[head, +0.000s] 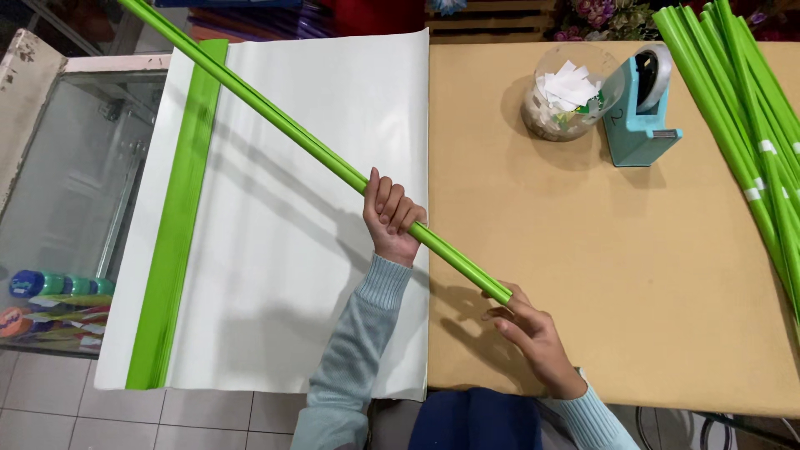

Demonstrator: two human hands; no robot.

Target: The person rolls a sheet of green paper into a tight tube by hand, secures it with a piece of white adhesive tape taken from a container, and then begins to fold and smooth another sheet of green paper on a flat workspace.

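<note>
Gripping a rolled green paper tube [317,150] slanted above stacked white-and-green sheets [283,250], the left hand [392,218] wraps it mid-length; right hand [533,333] fingertips pinch its near end. Beside stand a scrap-filled clear jar [567,92], blue tape dispenser [642,108], and finished green rolls [750,117] on the brown table [633,275].

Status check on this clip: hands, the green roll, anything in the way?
Left hand gripped around long rolled green paper tube, mid-length. Right hand fingertips at its near end. Tube held above white paper sheets; nothing blocking.
</note>
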